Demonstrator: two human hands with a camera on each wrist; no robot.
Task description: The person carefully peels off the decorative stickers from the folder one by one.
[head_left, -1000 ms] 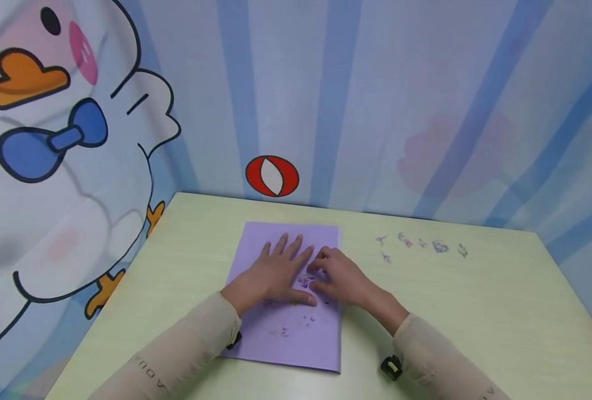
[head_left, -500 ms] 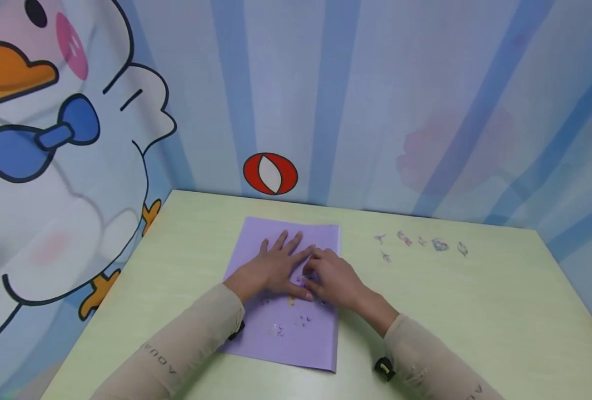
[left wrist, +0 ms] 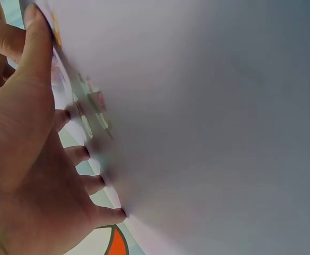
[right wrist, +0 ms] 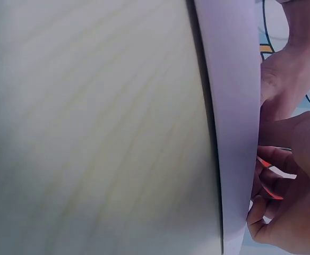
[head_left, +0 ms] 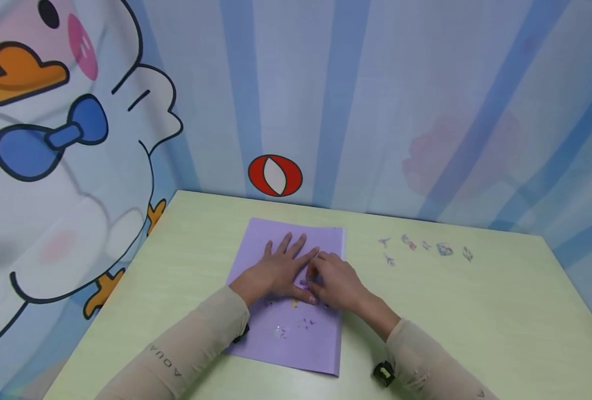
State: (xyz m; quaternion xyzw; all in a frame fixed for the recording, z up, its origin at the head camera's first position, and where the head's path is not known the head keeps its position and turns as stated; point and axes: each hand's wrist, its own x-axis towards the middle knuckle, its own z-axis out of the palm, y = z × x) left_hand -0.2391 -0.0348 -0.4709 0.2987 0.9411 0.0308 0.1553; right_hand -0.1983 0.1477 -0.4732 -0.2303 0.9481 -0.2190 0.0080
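Note:
A purple booklet-like sheet lies on the pale table, its right edge doubled. My left hand rests on it with the fingers spread; in the left wrist view its fingertips touch the sheet. Close by, my right hand is bent over the sheet, thumb and curled forefinger pinching a small purple sticker that they partly cover. Below my left thumb shows a yellow sticker. Lower on the sheet are small purple stickers and a pale one.
Several small flower-like stickers lie on the table at the right, among them a round bluish one and a leafy one. A striped blue cloth wall closes off the back. A duck picture covers the left wall.
My right hand has moved slightly closer to the left hand, its fingers closing over the purple sticker. The left hand stays spread on the sheet. The head view shifts a little.

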